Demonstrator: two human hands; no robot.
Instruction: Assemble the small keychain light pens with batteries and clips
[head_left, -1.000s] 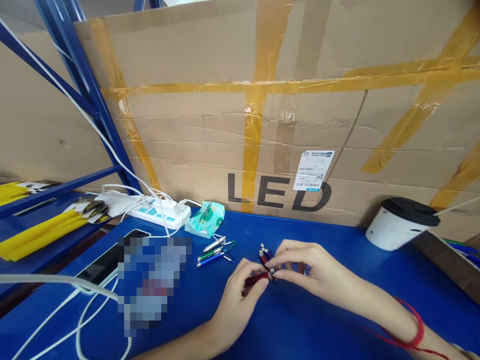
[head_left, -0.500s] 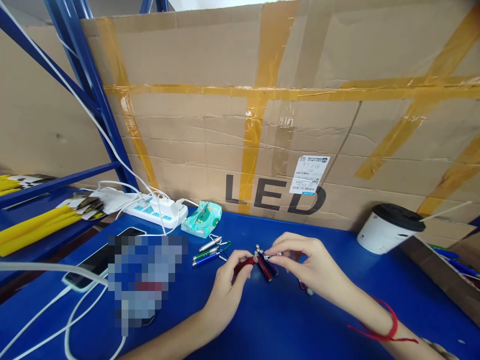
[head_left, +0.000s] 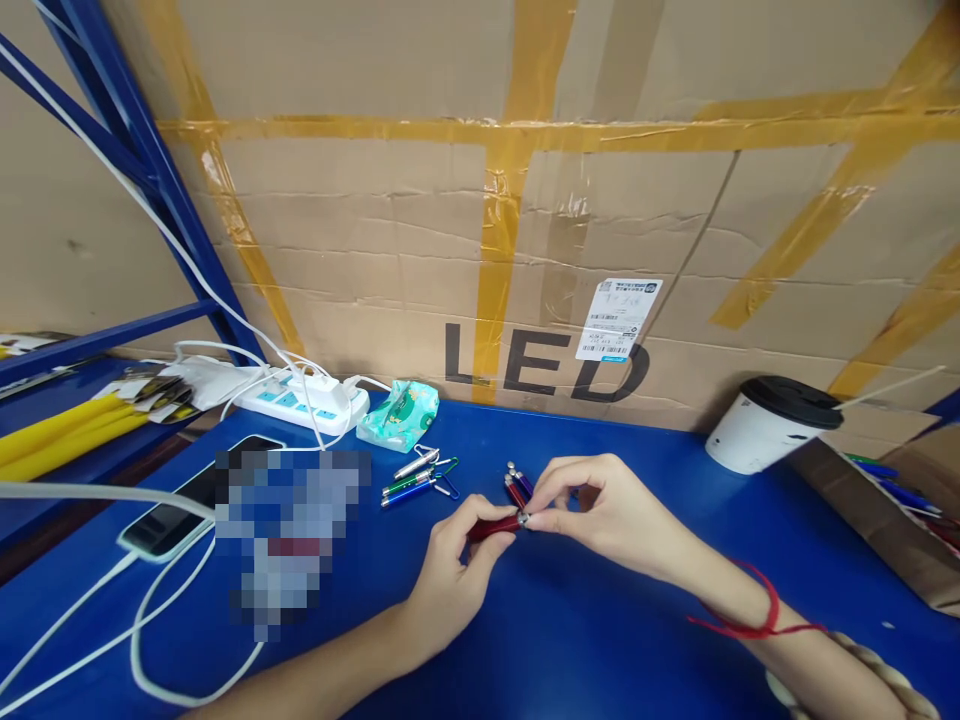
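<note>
Bright, even light; glare on tape [head_left: 501, 200]; blocky pixelated patch.

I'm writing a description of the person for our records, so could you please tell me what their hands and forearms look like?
Both the left hand and right hand are ungloved, and no sleeves show. The right wrist wears a red string bracelet with loose ends; farther up is what looks like a pale, twisted band.
</note>
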